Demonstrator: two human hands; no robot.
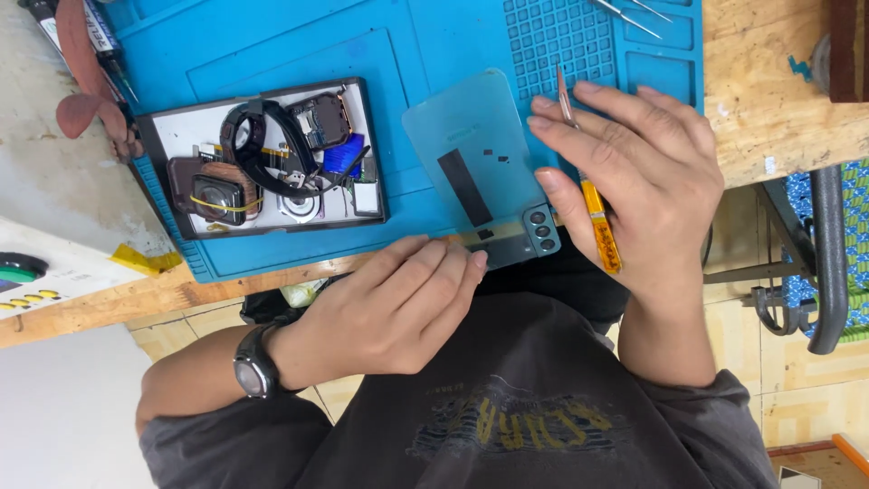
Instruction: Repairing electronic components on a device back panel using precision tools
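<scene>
A pale blue phone back cover lies flat on the blue work mat, its long axis running from the far side of the mat toward the person, leaning a little to the right. Its camera-hole end points at the person and juts just past the mat's near edge. The left hand sits at that near end, its fingers held together and bent, the tips touching the cover's bottom edge just left of the camera holes. The right hand hovers over the cover's right side, fingers slightly spread and resting on the mat beside the cover's edge. It grips tweezers with a yellow handle between the fingers, steel tips pointing away from the person. Left of the cover, an opened phone with loose parts lies on the mat. The mat rests on a wooden bench
</scene>
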